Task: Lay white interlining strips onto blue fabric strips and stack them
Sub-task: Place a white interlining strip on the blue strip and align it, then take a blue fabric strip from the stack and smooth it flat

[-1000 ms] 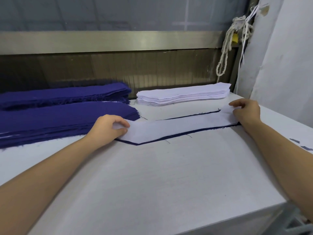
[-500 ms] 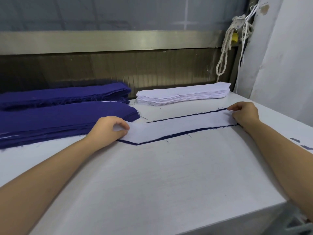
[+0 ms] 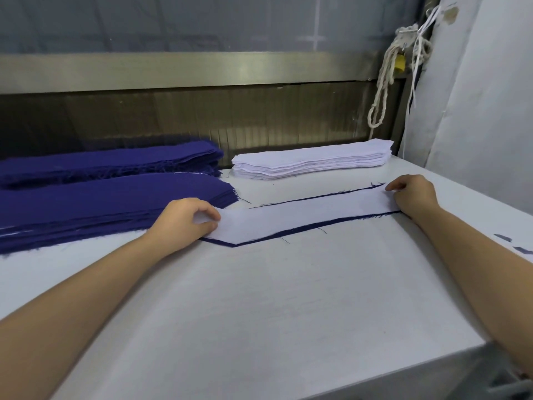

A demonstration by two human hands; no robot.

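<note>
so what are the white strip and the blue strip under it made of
White strip: probably thin nonwoven interlining, with a matte, smooth face and clean-cut edges. Blue strip: looks like matte woven cloth, since loose threads fray from its edges.

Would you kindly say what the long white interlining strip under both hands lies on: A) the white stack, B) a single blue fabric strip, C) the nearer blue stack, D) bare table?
B: edges of a single dark blue fabric strip show along both long sides of the long white interlining strip.
</note>
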